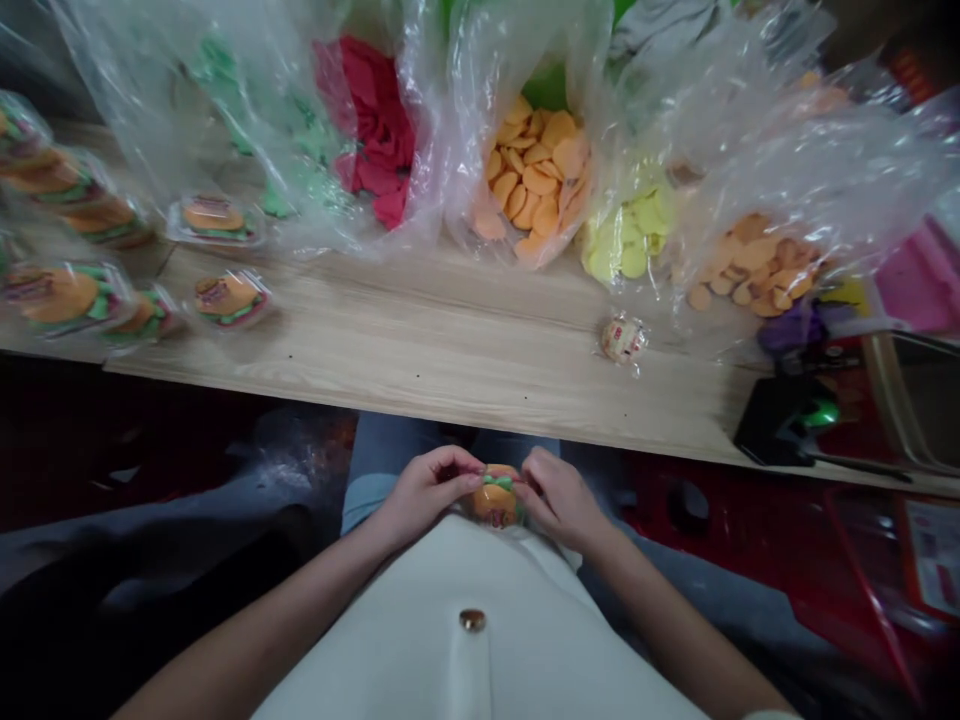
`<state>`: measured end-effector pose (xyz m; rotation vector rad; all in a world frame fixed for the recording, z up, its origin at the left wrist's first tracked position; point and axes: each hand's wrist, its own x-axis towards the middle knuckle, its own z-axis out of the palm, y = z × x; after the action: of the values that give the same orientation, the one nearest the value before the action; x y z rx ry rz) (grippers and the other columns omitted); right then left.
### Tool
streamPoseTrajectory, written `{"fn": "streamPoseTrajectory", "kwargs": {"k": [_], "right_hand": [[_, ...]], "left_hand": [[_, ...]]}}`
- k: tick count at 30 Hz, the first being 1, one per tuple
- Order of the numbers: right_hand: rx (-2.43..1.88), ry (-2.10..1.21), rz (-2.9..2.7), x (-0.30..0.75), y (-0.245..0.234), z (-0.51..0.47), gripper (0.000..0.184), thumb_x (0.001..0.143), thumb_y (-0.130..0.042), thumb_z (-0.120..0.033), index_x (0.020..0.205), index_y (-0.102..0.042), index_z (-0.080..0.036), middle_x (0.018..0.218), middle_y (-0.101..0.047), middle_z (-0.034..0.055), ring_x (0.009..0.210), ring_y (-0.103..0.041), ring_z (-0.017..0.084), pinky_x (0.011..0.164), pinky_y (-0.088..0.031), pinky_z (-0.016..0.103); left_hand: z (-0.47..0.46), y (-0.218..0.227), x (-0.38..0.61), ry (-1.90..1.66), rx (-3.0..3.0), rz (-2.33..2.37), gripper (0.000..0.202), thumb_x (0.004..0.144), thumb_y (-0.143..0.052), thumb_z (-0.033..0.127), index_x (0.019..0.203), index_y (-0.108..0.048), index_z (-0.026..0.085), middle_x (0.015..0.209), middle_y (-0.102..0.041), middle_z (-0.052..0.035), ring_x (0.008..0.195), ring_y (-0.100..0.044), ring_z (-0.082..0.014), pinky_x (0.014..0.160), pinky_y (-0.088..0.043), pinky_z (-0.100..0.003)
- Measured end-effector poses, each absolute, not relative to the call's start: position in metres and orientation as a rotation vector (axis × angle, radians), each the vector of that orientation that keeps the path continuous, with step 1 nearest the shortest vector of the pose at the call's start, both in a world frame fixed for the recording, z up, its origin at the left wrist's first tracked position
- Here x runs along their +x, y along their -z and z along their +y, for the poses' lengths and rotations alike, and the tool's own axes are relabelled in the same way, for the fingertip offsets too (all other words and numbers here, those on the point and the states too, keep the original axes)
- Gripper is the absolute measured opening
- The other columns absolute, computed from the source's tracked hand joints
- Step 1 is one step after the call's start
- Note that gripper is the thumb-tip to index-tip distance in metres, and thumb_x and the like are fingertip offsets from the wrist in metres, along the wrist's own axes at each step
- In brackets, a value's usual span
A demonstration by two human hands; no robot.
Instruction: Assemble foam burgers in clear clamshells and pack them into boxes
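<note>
Close to my body, below the table edge, a toy burger (pixel 496 500) with orange buns and a green layer sits between both hands. Its clear plastic wrapping shows printed lettering on the lower bun. My left hand (pixel 439 485) pinches it from the left side, thumb and forefinger at the green layer. From the right, my right hand (pixel 559 495) grips it with bent fingers, the thumb near the same layer. The fingertips partly cover the burger's sides.
Finished-looking wrapped burgers (pixel 229 297) lie at the table's left. Along the back stand clear bags of red pieces (pixel 375 130), orange pieces (pixel 536 180), yellow discs (pixel 630 235) and green pieces. A small wrapped packet (pixel 624 339) lies on the wooden table (pixel 420 330); a black device (pixel 784 420) stands right.
</note>
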<state>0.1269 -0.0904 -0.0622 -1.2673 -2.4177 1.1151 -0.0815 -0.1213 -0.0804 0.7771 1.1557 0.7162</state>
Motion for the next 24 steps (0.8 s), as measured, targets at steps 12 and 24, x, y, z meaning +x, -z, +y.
{"fn": "streamPoseTrajectory", "kwargs": {"k": [12,24], "right_hand": [[-1.207,-1.231,-2.449,0.154,0.062,-0.113,0.029,0.093,-0.027,-0.03,0.071,-0.042,-0.02,0.07,-0.045,0.0018,0.065,-0.041,0.014,0.059,-0.032,0.025],[-1.228,-1.452,-2.078,0.136,0.07,-0.072,0.03,0.09,-0.038,-0.038,0.068,-0.047,-0.019,0.067,-0.047,-0.0016,0.063,-0.043,0.011,0.058,-0.033,0.023]], "left_hand": [[-0.118,0.071,-0.071,-0.622,1.272,1.167,0.014,0.081,-0.055,0.028,0.081,-0.064,0.018,0.081,-0.062,-0.0032,0.077,-0.057,-0.0137,0.071,-0.044,-0.025],[-0.07,0.049,-0.077,-0.265,1.303,0.977,0.044,0.057,-0.075,0.036,0.095,-0.057,0.02,0.087,-0.058,-0.0016,0.078,-0.053,-0.0174,0.068,-0.042,-0.027]]}}
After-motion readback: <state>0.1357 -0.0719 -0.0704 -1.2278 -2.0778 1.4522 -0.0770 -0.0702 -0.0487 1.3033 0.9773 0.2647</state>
